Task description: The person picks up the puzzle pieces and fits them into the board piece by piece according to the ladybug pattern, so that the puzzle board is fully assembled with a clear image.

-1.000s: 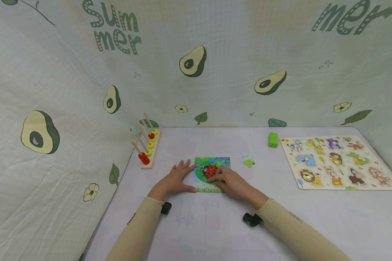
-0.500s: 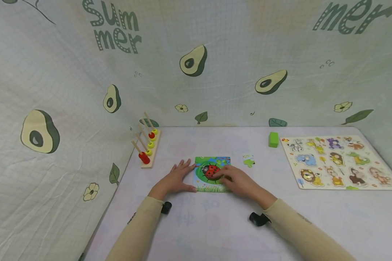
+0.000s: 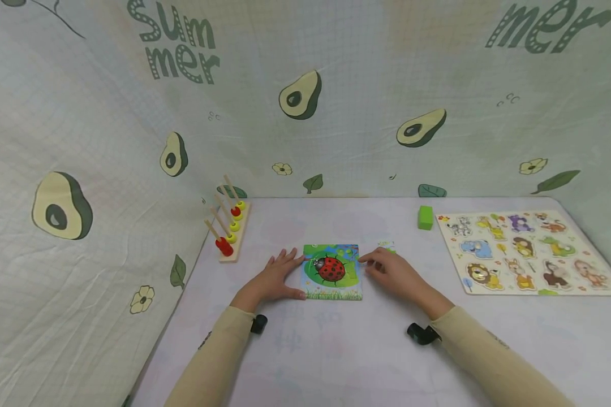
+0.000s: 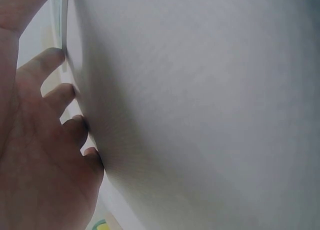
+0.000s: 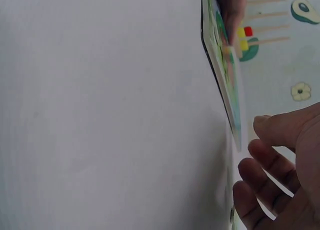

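Observation:
A square ladybug jigsaw puzzle point(image 3: 331, 272) lies on the table in the head view. My left hand point(image 3: 277, 280) is spread flat beside it, index fingertip and thumb at its left edge. In the left wrist view the left hand's fingertips point(image 4: 62, 95) meet the white tabletop. My right hand point(image 3: 394, 274) hovers just right of the puzzle, fingers loosely bent and holding nothing. In the right wrist view a gap shows between the fingers and the puzzle's edge point(image 5: 220, 65), where a piece stands raised at the near corner. Behind the right hand a loose puzzle piece point(image 3: 387, 245) is partly hidden.
On the left stands a wooden peg counting toy point(image 3: 239, 232) with red and yellow rings. A green block point(image 3: 425, 217) sits at the back right, near a board of animal pieces point(image 3: 532, 254). A printed cloth point(image 3: 356, 152) hangs behind the table.
My right hand has moved right, off the ladybug picture to beside the puzzle, and now partly covers the loose piece. The left hand has stayed where it was.

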Motion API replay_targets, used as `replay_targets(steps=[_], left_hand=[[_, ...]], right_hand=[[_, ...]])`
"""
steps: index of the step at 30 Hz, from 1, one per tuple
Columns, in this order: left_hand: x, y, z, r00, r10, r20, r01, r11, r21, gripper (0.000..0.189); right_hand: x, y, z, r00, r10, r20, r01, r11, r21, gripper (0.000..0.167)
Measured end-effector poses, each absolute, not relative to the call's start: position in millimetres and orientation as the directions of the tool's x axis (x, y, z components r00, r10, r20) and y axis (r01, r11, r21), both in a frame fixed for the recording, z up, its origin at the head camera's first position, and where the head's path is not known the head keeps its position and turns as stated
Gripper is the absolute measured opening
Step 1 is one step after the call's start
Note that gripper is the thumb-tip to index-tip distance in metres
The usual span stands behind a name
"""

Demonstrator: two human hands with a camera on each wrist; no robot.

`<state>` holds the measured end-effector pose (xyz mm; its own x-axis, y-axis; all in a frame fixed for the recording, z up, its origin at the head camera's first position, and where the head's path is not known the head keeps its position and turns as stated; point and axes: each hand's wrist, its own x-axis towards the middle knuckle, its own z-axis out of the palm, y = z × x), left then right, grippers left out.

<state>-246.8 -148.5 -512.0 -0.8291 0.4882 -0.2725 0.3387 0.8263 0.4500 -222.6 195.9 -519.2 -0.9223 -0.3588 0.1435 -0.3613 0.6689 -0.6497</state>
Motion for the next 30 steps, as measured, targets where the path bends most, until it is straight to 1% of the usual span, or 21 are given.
replay_targets(steps=[9, 15, 21, 25, 27, 30], left_hand=[[-247, -150, -514, -0.829, 0.488, -0.273, 0.341, 0.829, 0.444, 0.103], [-247, -149, -515, -0.834, 0.479, -0.273, 0.334, 0.833, 0.440, 0.103], [-247, -148, -514, -0.837, 0.472, -0.276, 0.328, 0.837, 0.438, 0.103], [-246, -148, -512, -0.835, 0.479, -0.271, 0.332, 0.831, 0.446, 0.102], [-246, -148, -511, -0.833, 0.483, -0.270, 0.334, 0.828, 0.450, 0.102], [-245, -148, -511, -0.832, 0.485, -0.270, 0.335, 0.826, 0.453, 0.101]], right_hand=[[-238, 225, -525, -0.954, -0.270, 0.131, -0.291, 0.726, -0.623, 0.026], [-246, 237, -525, -0.974, -0.203, 0.098, -0.219, 0.749, -0.625, 0.034], [-251, 239, -522, -0.973, -0.219, 0.071, -0.218, 0.780, -0.587, 0.048], [-250, 238, -518, -0.973, -0.227, 0.037, -0.205, 0.785, -0.585, 0.056], [-250, 237, -517, -0.975, -0.221, 0.035, -0.199, 0.783, -0.589, 0.059], [-250, 238, -517, -0.975, -0.210, 0.068, -0.211, 0.792, -0.573, 0.061]])
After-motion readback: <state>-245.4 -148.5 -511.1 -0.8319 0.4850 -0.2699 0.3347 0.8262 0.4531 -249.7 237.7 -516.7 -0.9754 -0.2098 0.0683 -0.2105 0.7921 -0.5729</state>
